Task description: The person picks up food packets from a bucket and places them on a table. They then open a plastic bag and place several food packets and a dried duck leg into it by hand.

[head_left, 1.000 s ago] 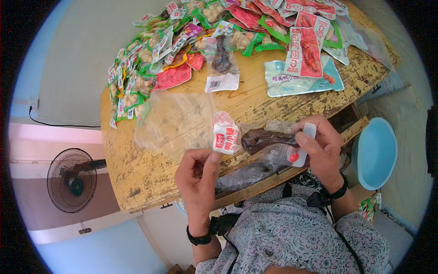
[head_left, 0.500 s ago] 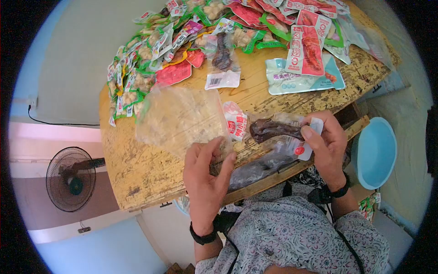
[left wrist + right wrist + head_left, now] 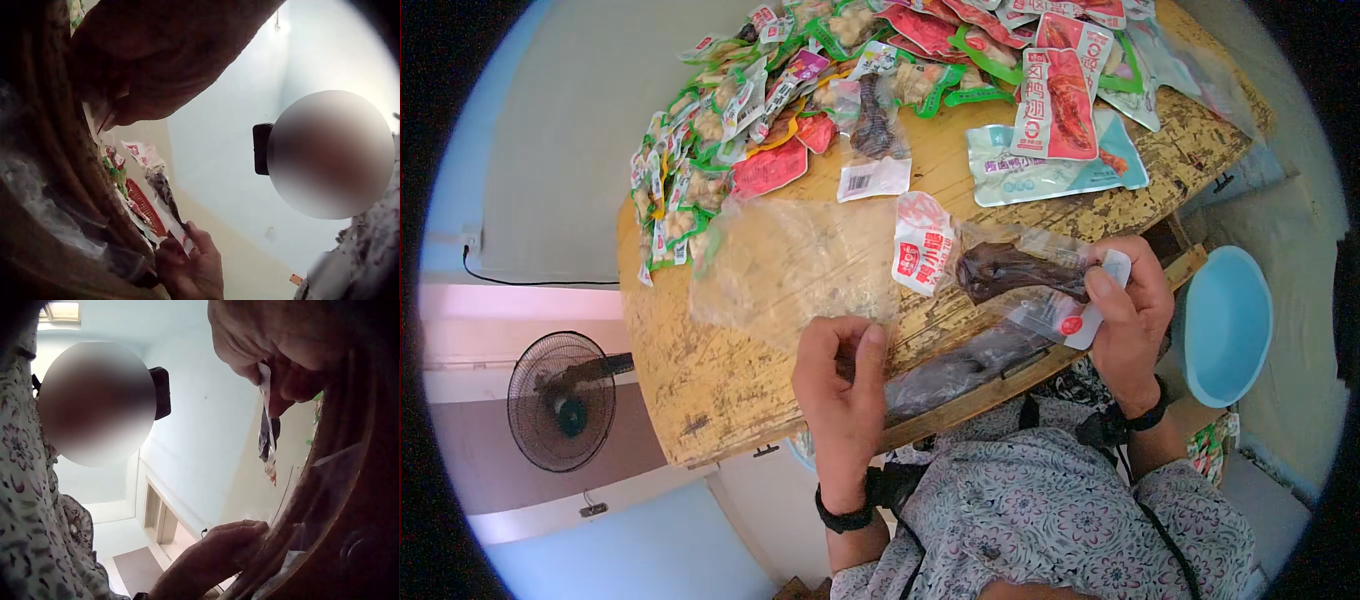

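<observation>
Your right hand (image 3: 1135,325) pinches duck-leg pouch (image 3: 1020,275) by flat end, over table (image 3: 735,385) edge. Likely light, slick, firm-centred; best held at seal. Your left hand (image 3: 838,390) pinches thin clear plastic bag (image 3: 785,255).

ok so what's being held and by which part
The right hand pinches the packet with the dark piece inside by its white end, opposite the red lettering. The left hand pinches the clear bag at its near right corner.
</observation>
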Demonstrator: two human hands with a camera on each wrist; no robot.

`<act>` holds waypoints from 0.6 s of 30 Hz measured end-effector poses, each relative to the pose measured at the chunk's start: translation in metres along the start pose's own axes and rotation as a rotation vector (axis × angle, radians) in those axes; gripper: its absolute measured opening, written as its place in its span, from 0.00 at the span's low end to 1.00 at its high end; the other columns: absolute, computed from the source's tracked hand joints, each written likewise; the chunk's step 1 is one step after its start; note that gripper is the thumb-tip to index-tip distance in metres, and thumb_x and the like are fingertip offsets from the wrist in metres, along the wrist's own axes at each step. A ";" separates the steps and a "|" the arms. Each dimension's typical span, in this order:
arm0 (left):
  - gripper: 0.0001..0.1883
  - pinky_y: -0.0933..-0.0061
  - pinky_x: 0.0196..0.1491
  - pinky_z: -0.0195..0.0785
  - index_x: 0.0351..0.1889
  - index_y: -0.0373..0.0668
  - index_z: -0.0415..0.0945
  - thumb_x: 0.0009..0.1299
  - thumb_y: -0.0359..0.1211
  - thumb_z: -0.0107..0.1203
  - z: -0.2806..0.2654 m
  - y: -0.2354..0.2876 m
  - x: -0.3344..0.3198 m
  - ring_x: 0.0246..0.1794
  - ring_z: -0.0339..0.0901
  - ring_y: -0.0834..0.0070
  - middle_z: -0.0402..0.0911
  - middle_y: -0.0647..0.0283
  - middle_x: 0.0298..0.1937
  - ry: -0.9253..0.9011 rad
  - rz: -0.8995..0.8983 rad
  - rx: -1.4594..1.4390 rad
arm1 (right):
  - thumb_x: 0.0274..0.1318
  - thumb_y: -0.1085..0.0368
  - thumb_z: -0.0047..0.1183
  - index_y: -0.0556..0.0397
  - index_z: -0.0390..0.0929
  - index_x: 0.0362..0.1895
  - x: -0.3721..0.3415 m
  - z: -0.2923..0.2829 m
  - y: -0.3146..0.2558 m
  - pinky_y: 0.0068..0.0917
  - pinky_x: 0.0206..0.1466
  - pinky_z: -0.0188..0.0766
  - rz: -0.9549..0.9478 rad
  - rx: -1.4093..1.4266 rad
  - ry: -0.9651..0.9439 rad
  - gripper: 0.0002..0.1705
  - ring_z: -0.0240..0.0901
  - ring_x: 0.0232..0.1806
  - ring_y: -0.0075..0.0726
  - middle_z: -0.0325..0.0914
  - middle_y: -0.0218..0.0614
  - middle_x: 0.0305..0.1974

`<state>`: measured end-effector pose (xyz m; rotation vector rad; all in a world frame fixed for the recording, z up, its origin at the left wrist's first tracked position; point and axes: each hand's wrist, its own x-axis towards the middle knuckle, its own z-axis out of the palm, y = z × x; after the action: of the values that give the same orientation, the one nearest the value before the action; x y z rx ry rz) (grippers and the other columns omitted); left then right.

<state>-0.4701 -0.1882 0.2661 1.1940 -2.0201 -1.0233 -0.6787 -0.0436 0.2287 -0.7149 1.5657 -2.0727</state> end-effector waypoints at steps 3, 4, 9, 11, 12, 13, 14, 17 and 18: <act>0.05 0.80 0.32 0.61 0.37 0.38 0.76 0.73 0.29 0.59 -0.001 0.003 -0.001 0.29 0.66 0.86 0.71 0.71 0.30 -0.005 -0.026 -0.036 | 0.61 0.69 0.58 0.55 0.77 0.44 -0.003 0.005 -0.004 0.19 0.42 0.68 0.046 0.047 -0.009 0.08 0.69 0.38 0.17 0.74 0.26 0.38; 0.05 0.81 0.32 0.61 0.37 0.38 0.76 0.74 0.29 0.59 -0.001 0.004 -0.001 0.29 0.66 0.86 0.71 0.71 0.30 -0.001 -0.028 -0.034 | 0.61 0.69 0.58 0.55 0.77 0.44 -0.004 0.007 -0.005 0.19 0.42 0.68 0.065 0.058 -0.019 0.08 0.69 0.38 0.17 0.74 0.26 0.38; 0.05 0.83 0.33 0.60 0.38 0.38 0.76 0.74 0.30 0.58 -0.001 0.003 -0.002 0.30 0.65 0.87 0.72 0.72 0.31 0.044 -0.025 -0.070 | 0.63 0.70 0.58 0.55 0.77 0.44 -0.006 0.013 -0.008 0.19 0.42 0.69 0.103 -0.084 -0.175 0.08 0.70 0.38 0.17 0.73 0.26 0.37; 0.05 0.83 0.34 0.60 0.38 0.38 0.75 0.74 0.29 0.58 -0.001 0.005 -0.003 0.30 0.65 0.87 0.72 0.72 0.32 0.061 0.001 -0.128 | 0.63 0.70 0.58 0.55 0.76 0.46 -0.006 0.015 -0.010 0.19 0.40 0.70 0.136 -0.089 -0.218 0.09 0.70 0.37 0.17 0.74 0.25 0.37; 0.05 0.83 0.34 0.60 0.38 0.38 0.75 0.75 0.29 0.58 -0.001 0.006 -0.004 0.30 0.65 0.87 0.72 0.72 0.32 0.071 0.014 -0.159 | 0.63 0.70 0.58 0.55 0.75 0.47 -0.005 0.016 -0.010 0.19 0.39 0.70 0.155 -0.073 -0.233 0.10 0.71 0.37 0.17 0.74 0.25 0.37; 0.05 0.83 0.34 0.60 0.38 0.38 0.75 0.75 0.29 0.58 -0.001 0.008 -0.005 0.30 0.65 0.87 0.72 0.72 0.32 0.074 0.011 -0.168 | 0.64 0.70 0.58 0.56 0.75 0.48 -0.004 0.018 -0.010 0.19 0.38 0.70 0.175 -0.057 -0.251 0.11 0.72 0.36 0.16 0.74 0.25 0.37; 0.05 0.83 0.34 0.60 0.38 0.38 0.75 0.75 0.29 0.57 -0.002 0.009 -0.006 0.30 0.65 0.87 0.71 0.72 0.32 0.078 0.008 -0.177 | 0.64 0.70 0.58 0.56 0.74 0.50 -0.003 0.022 -0.014 0.19 0.37 0.71 0.219 -0.024 -0.253 0.12 0.72 0.36 0.16 0.75 0.25 0.36; 0.04 0.81 0.35 0.61 0.39 0.37 0.74 0.74 0.27 0.56 -0.004 0.014 -0.011 0.30 0.66 0.85 0.71 0.69 0.33 0.103 0.098 -0.152 | 0.63 0.70 0.59 0.56 0.72 0.55 0.004 0.038 -0.026 0.19 0.34 0.71 0.279 0.049 -0.295 0.18 0.74 0.35 0.17 0.76 0.26 0.36; 0.03 0.80 0.36 0.61 0.39 0.37 0.74 0.74 0.27 0.56 -0.005 0.015 -0.013 0.30 0.66 0.83 0.71 0.69 0.33 0.114 0.144 -0.136 | 0.63 0.70 0.60 0.56 0.71 0.57 0.007 0.043 -0.027 0.20 0.34 0.72 0.254 0.055 -0.331 0.19 0.74 0.35 0.17 0.77 0.27 0.36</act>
<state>-0.4678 -0.1732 0.2802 0.9983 -1.8868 -0.9816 -0.6579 -0.0728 0.2651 -0.7512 1.3335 -1.7076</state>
